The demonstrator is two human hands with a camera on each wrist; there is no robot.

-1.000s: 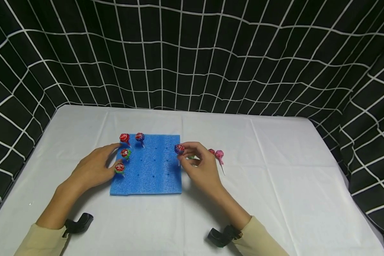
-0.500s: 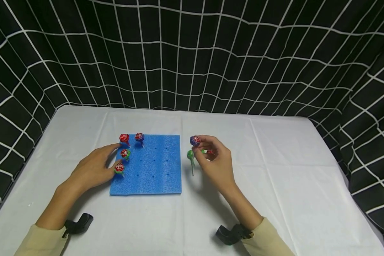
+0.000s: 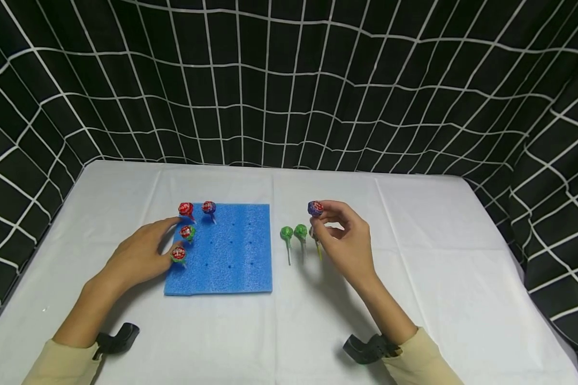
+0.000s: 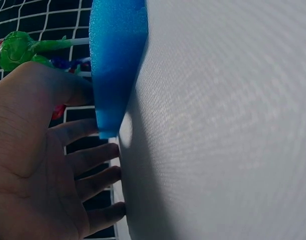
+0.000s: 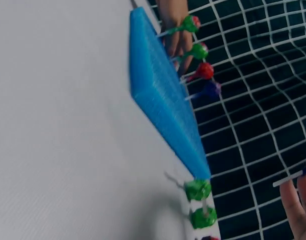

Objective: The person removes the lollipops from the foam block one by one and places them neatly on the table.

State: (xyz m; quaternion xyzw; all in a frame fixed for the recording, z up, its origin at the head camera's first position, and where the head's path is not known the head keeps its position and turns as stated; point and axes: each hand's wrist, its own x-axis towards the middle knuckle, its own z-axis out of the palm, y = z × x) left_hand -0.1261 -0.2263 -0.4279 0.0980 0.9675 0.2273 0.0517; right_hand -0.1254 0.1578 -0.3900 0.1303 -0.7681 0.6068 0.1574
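My right hand pinches a lollipop with a blue and red wrapper, raised above the table right of the blue foam block. In the right wrist view, its white stick points out from the fingers. My left hand rests at the block's left edge, thumb and fingers spread. Upright in the block stand a red lollipop, a blue one and two green-and-red ones, the nearer green-and-red lollipop beside my left thumb. Small holes dot the rest of the block.
On the white tablecloth, a green lollipop and a second green lollipop lie right of the block. Another lollipop with a yellowish stick is partly hidden by my right hand. A black curtain with white netting surrounds the table.
My right hand has moved right, away from the block's right edge, carrying the blue lollipop over the loose ones. The green lollipops have come into sight. My left hand has stayed in place.
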